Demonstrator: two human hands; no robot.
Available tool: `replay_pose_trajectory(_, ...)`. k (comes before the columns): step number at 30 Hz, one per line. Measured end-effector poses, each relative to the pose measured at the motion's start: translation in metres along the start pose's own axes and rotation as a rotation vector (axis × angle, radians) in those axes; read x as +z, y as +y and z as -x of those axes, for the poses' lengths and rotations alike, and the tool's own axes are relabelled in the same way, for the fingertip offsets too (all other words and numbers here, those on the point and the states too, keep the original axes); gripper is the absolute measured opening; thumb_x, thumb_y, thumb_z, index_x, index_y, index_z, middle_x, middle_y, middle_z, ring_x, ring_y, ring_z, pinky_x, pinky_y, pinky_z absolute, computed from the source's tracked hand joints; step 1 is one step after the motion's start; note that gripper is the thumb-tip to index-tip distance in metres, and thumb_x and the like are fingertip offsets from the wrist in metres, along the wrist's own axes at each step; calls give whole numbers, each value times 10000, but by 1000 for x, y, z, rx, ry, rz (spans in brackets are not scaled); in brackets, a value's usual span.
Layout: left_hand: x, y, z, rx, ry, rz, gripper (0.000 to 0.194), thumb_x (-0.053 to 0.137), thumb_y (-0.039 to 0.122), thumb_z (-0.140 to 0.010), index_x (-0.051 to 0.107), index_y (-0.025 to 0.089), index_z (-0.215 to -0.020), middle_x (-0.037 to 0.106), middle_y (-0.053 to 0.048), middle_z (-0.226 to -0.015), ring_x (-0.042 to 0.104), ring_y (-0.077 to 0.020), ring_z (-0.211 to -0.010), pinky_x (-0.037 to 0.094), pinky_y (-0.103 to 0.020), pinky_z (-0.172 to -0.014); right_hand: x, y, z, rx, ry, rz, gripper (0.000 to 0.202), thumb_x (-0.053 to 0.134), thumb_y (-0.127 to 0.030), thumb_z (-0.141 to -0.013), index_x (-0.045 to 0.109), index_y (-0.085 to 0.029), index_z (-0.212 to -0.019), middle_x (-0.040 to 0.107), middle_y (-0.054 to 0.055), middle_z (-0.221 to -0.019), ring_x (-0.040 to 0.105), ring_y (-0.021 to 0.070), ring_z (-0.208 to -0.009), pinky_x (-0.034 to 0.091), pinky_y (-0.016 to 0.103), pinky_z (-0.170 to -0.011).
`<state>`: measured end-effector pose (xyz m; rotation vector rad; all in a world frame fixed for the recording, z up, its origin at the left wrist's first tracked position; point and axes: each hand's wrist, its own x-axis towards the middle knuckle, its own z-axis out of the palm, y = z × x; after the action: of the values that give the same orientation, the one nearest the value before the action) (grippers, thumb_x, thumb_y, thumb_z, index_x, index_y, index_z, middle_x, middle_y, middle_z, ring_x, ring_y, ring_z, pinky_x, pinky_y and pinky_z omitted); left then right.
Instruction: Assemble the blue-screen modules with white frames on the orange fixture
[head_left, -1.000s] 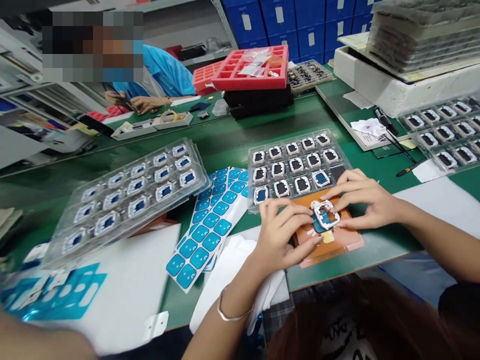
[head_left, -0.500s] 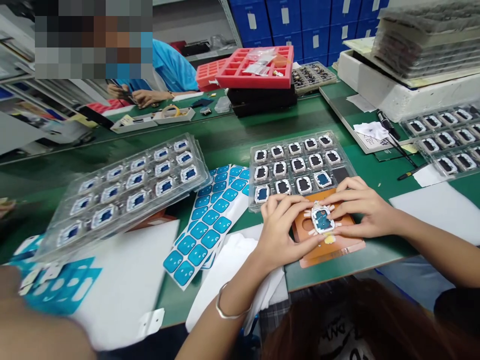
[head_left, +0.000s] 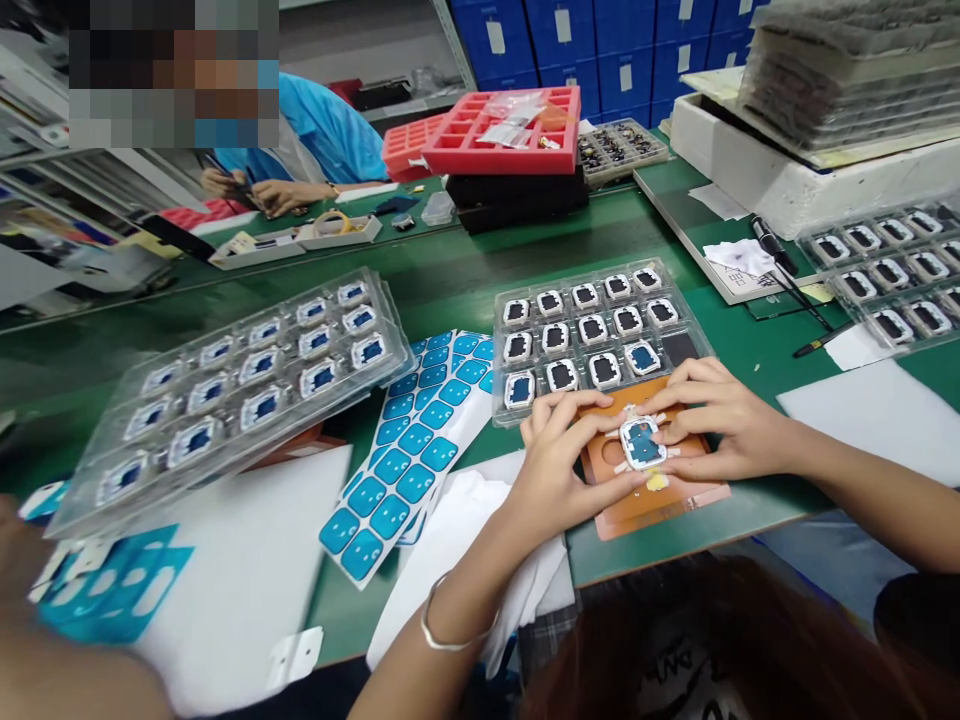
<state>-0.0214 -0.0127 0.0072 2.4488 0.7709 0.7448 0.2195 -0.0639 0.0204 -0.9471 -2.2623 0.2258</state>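
A small white frame part with a blue film (head_left: 642,442) lies flat in an orange fixture (head_left: 660,500) at the table's front edge. My left hand (head_left: 559,460) presses on its left side with the fingertips. On its right side my right hand (head_left: 712,415) presses down in the same way. Just behind the fixture stands a clear tray (head_left: 686,345) of similar white-framed parts, most with dark centres and two with blue film. A sheet of blue stickers (head_left: 409,450) lies to the left of my left hand.
A second clear tray (head_left: 225,385) of blue-filmed parts sits at the left on white paper (head_left: 247,570). A third tray (head_left: 892,270) is at the right. Red trays (head_left: 502,135) on black boxes stand behind. A co-worker in blue (head_left: 330,135) sits at the far left.
The white frame part was tilted up between my fingers a second ago; it now lies flat in the orange fixture with both hands pressing on it.
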Motion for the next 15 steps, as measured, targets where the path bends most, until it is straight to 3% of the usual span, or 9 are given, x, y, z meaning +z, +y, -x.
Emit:
replay_pose_trajectory(4,-1,-5,1,0,-11,41,439,766,538,-754,659,248,-1065,555,-97,-1293,411,-318,-1200,320,-534,-1014,1,0,0,2,2,13,138,721,-315,-853,665,-189,-840,711,55,-1088,524,226,-938,348,398,-838)
replay_pose_trajectory(7,-4,-8,1,24,-48,150,521,744,557,-769,629,291,-1202,492,-98,-1350,385,-320,-1264,308,-545,-1072,2,1,-1,31,37,-16,221,732,-326,-823,640,-197,-977,704,51,-1051,536,221,-927,355,385,-835)
replay_pose_trajectory(11,-8,-9,0,57,-188,190,832,712,674,-718,416,413,-1451,323,-94,-1466,268,-366,-1356,214,-604,-1135,4,3,-1,50,68,-25,343,736,-364,-787,583,-201,-1048,664,38,-946,571,222,-912,348,403,-860)
replay_pose_trajectory(15,-5,-9,0,94,-218,121,928,631,752,-728,237,461,-1516,231,-91,-1504,206,-398,-1355,144,-657,-1126,8,9,2,124,140,-265,414,785,-333,-756,560,-224,-1086,653,45,-1006,601,222,-957,424,388,-859)
